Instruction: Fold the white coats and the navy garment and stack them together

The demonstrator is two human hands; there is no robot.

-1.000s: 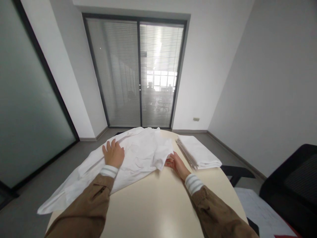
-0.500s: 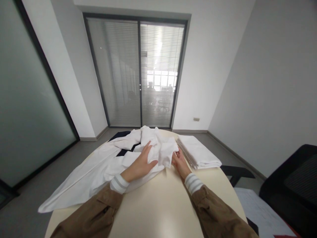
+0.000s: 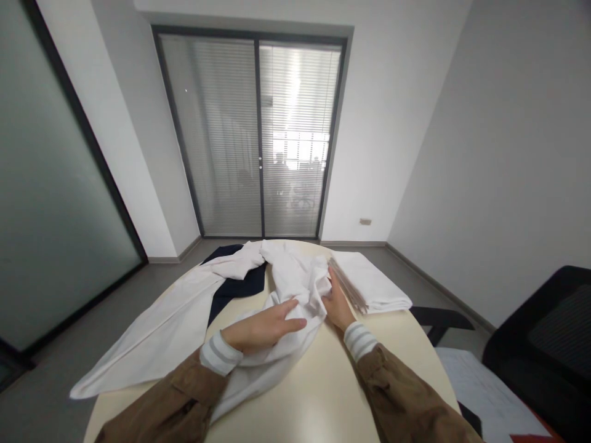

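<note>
A white garment (image 3: 295, 277) lies bunched in the middle of a round cream table (image 3: 318, 394), with one long part trailing off the left edge. My left hand (image 3: 261, 329) rests on the cloth near the table's middle, fingers stretched out and pointing right, and seems to press the fabric down. My right hand (image 3: 337, 304) is at the garment's right edge, its fingers partly hidden in the folds, and I cannot see whether it grips the cloth. A dark navy cloth (image 3: 237, 283) shows under the white garment at the left.
A stack of folded white cloths (image 3: 373, 283) sits on the table's far right, just beyond my right hand. A black chair (image 3: 545, 344) stands at the right. Glass doors with blinds (image 3: 258, 135) close the far wall.
My left hand swept from the garment's left side to the middle, pulling the cloth rightward. The garment has bunched up and the dark navy cloth underneath has come into view.
</note>
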